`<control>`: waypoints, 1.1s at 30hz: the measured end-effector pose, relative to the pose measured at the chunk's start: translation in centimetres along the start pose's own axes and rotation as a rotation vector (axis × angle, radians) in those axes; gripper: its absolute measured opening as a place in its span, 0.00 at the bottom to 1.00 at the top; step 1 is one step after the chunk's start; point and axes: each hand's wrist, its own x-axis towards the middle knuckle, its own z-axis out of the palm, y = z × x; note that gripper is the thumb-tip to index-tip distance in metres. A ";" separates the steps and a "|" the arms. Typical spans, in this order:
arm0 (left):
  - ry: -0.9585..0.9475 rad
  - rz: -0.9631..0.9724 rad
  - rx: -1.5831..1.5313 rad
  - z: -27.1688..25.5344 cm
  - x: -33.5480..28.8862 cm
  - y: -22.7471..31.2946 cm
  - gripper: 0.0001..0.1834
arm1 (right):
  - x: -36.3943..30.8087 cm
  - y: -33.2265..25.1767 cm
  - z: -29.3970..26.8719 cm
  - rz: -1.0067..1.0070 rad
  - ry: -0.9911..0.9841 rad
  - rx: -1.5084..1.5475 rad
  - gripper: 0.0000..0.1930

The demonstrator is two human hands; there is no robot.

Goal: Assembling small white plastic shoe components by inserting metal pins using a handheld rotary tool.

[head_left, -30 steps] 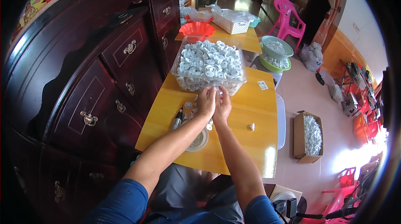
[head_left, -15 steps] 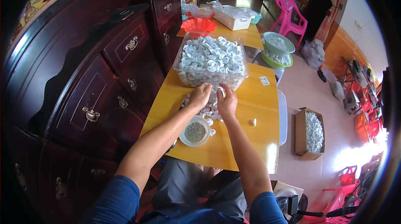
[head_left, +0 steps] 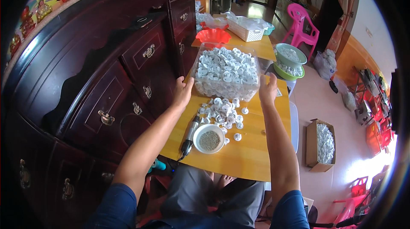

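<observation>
A clear plastic tub [head_left: 200, 87] heaped with small white round parts stands on the yellow table [head_left: 252, 156]. My left hand [head_left: 183, 90] lies against the tub's near left corner, fingers apart. My right hand [head_left: 267, 91] touches its near right corner, also spread. Between my arms, a loose pile of the same white parts [head_left: 222, 113] lies on the table. A small white bowl of grey grains [head_left: 209, 138] and a black and silver pen-shaped tool [head_left: 189, 135] lie nearer to me.
A dark wooden cabinet with drawers [head_left: 106, 84] runs along the left. Behind the tub are a red bowl [head_left: 212, 36] and a white basket [head_left: 245, 30]. Right of the table stand stacked green bowls [head_left: 290, 60], a pink chair [head_left: 301, 24] and a cardboard box of white parts [head_left: 322, 143].
My hands were together over the loose pile near the tub's front. They have moved apart to the tub's two near corners, and the pile now lies uncovered.
</observation>
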 end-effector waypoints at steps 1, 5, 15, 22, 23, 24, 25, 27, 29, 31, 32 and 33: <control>-0.151 -0.066 0.020 0.8 -0.2 1.9 0.44 | 0.9 1.8 0.1 0.077 0.010 -0.140 0.24; -0.163 -0.122 0.064 2.2 1.1 2.8 0.40 | 1.1 1.8 0.6 0.215 -0.230 -0.181 0.22; -0.201 0.068 0.181 2.6 5.5 -1.2 0.35 | -2.0 1.1 -1.2 0.111 -0.188 -0.056 0.18; -0.369 -0.131 0.054 -1.9 -0.8 2.8 0.37 | -1.2 1.7 -2.9 0.332 -0.297 0.286 0.24; -0.380 -0.038 0.050 -3.0 -1.9 1.9 0.35 | -1.7 0.7 -4.3 0.362 -0.280 0.327 0.26; -0.372 0.042 0.117 -4.3 -2.9 0.8 0.33 | -1.9 0.2 -5.7 0.360 -0.278 0.330 0.26; -0.367 0.122 0.183 -5.6 -4.2 -0.3 0.32 | -2.1 0.1 -7.6 0.297 -0.297 0.356 0.25; -0.339 0.193 0.343 -9.2 -8.1 -2.1 0.28 | -3.3 -1.1 -9.9 0.243 -0.331 0.387 0.25; -0.358 0.136 0.551 -11.0 -12.6 -1.4 0.28 | -4.4 -3.6 -13.2 0.164 -0.377 0.586 0.20; -0.392 0.104 0.592 -12.0 -15.4 -2.1 0.30 | -5.3 -7.9 -16.4 0.048 -0.384 0.675 0.16; -0.409 0.109 0.606 -12.3 -16.6 -2.3 0.31 | -5.7 -10.3 -17.8 -0.056 -0.361 0.716 0.14; -0.429 0.102 0.642 -12.3 -17.4 -2.5 0.31 | -6.6 -12.9 -19.1 -0.105 -0.314 0.766 0.13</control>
